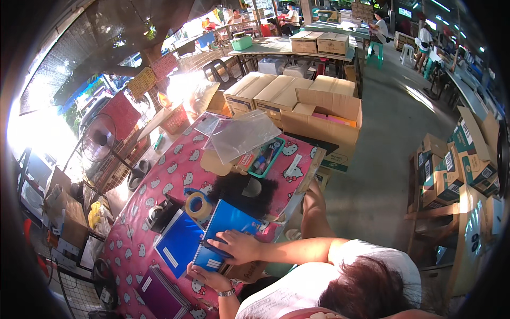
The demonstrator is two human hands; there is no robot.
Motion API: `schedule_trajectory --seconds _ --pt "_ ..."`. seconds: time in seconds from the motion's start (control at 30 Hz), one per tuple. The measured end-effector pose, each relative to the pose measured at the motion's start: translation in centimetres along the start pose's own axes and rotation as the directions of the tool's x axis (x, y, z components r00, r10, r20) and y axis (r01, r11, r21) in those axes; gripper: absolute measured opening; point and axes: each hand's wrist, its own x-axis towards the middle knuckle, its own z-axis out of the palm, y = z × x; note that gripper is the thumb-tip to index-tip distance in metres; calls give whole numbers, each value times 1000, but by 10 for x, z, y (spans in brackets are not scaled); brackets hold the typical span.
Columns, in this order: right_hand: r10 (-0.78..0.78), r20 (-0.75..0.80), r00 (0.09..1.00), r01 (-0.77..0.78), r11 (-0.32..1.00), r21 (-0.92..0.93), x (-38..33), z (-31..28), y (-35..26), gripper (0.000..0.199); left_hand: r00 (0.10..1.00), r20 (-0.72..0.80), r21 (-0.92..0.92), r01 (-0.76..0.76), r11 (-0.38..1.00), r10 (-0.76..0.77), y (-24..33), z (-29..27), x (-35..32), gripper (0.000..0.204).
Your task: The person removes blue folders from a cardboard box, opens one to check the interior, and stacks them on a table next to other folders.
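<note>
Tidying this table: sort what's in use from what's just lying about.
In use: blue notebook, under the right hand and held by the left hand.
Lying about: tape roll, purple notebook, plastic bags, pencil case, fan.

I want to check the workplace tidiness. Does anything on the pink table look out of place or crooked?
Mostly orderly. The clear plastic bags lie askew over the green tray, and the blue notebook under both hands sits tilted, overlapping another blue notebook.

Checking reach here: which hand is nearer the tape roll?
Right. The right hand lies flat on the blue notebook, just below the tape roll; the left hand grips the notebook's bottom edge, farther off.
</note>
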Motion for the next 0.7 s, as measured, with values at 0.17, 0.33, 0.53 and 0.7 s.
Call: schedule_trajectory --seconds 0.17,0.33,0.53,0.7 --pt "-2 25 1000 2 1000 -2 2 0 -1 82 999 -14 9 -31 999 31 -3 -1 1 42" --pt "-1 7 1000 1 1000 -3 2 0 0 82 1000 -13 -47 7 999 -8 0 0 1 42" --pt "-4 17 1000 4 1000 -6 2 0 0 82 999 -18 28 -29 999 30 -6 -1 2 42" --pt "0 18 1000 0 1000 8 2 -1 -1 82 1000 -17 33 -26 999 26 -2 -1 1 42"
